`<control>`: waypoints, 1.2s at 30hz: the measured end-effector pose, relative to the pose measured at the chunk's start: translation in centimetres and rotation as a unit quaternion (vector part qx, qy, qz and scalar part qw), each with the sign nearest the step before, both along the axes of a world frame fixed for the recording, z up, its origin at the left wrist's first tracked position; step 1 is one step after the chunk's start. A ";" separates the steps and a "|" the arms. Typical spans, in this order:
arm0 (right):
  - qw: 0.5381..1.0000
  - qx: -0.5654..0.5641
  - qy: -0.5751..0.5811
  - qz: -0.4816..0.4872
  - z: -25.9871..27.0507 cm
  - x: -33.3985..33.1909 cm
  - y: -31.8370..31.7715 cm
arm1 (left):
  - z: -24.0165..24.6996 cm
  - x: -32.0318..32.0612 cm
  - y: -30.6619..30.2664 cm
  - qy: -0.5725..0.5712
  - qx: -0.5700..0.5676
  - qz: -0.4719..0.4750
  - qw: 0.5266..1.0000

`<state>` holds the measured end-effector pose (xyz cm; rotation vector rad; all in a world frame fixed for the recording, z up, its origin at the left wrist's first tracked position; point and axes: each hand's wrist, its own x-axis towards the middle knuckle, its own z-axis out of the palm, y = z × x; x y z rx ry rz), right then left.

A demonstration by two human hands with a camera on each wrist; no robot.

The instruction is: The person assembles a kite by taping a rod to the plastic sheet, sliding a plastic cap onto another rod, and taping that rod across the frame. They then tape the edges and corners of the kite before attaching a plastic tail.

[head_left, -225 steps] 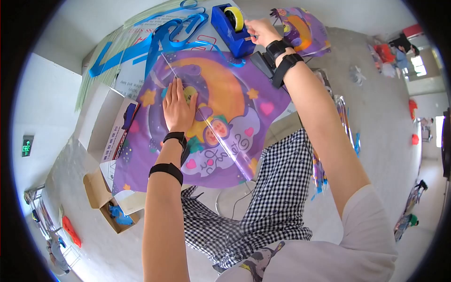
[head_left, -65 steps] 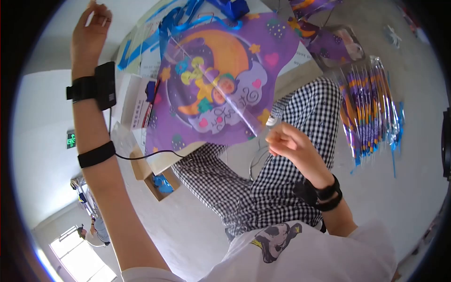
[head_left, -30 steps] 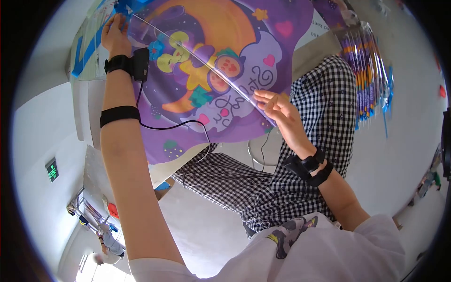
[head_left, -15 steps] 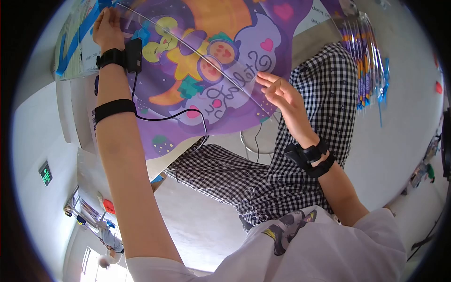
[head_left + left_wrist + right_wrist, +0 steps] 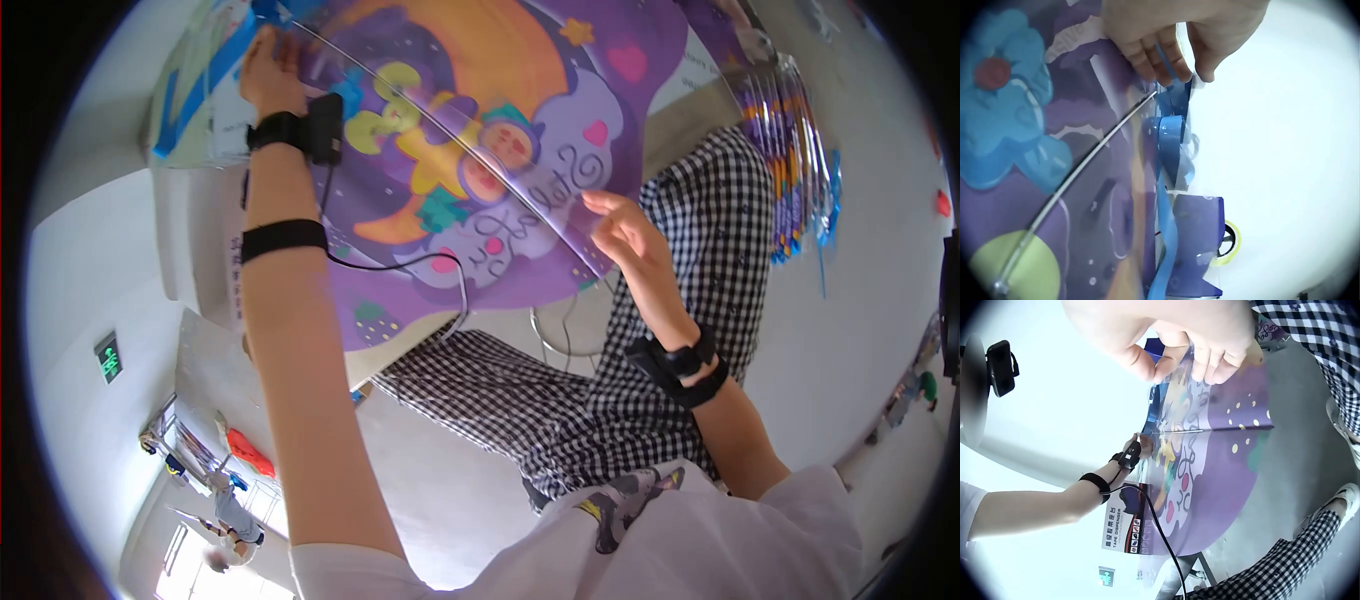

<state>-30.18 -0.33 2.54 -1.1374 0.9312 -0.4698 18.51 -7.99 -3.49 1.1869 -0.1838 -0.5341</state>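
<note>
Left wrist view puts us closest: the fingers of our left hand curl against the thumb and pinch the kite at its far corner, just where the clear rod ends and a blue ribbon slips between them. From that tip the rod slants away across the kite's printed face. The head view shows the line whole: the rod crosses the kite from our left hand at the far left to our right hand at the near right. Each hand sits at one end of the long axis, neither nearer its middle. The right fingers bend loosely at the kite's near edge, touching it; whether they clamp it we cannot tell. The kite lies over the table, its near part overhanging our checked trousers. Beyond the left hand stands a tape dispenser.
</note>
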 end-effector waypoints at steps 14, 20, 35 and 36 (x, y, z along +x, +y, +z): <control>0.991 0.127 -0.012 0.032 2.8 0.1 1.5 | 4.9 0.3 -0.6 -0.140 0.156 -0.048 0.977; 0.976 0.218 0.003 0.005 3.9 0.2 0.2 | 4.1 0.4 -1.0 -0.208 0.200 -0.064 0.955; 0.995 0.040 0.086 -0.011 1.7 2.2 1.5 | -1.0 2.1 -1.2 -0.296 0.243 0.006 0.924; 0.995 0.032 0.093 -0.013 1.4 2.2 1.7 | -1.5 2.4 -1.3 -0.310 0.233 0.020 0.921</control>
